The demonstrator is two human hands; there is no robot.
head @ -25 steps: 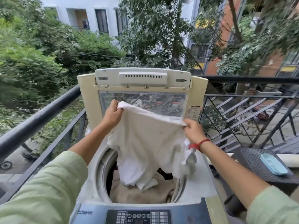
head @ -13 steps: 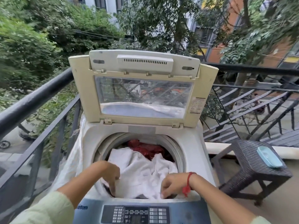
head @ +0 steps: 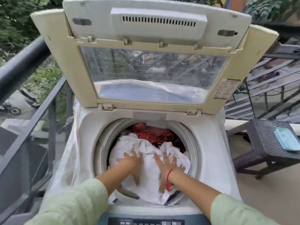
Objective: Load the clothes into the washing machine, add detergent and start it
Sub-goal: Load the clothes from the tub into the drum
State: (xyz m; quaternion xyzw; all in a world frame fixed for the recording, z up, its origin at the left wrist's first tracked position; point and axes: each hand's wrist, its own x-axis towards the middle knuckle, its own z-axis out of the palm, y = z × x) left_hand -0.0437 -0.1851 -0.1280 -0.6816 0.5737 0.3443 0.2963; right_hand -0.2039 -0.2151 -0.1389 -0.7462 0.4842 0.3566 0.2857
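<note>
Laundry sits in the open drum [head: 191,140] of the top-loading washing machine [head: 211,159], whose lid [head: 69,65] stands tilted up at the back. Both hands are down inside the opening. The left hand [head: 131,159] and the right hand [head: 164,164] lie side by side on the white cloth [head: 151,184], fingers straight and spread, pressing on it rather than gripping it (a red thread [head: 169,173] circles the right wrist). The white cloth is bunched at the near side of the drum, partly over a red garment [head: 152,133] at the far side. The control panel [head: 146,222] runs along the machine's near edge. To the right stands a wicker worktop [head: 263,140] carrying a pale blue case [head: 286,139]. A dark railing [head: 21,62] passes on the left.
</note>
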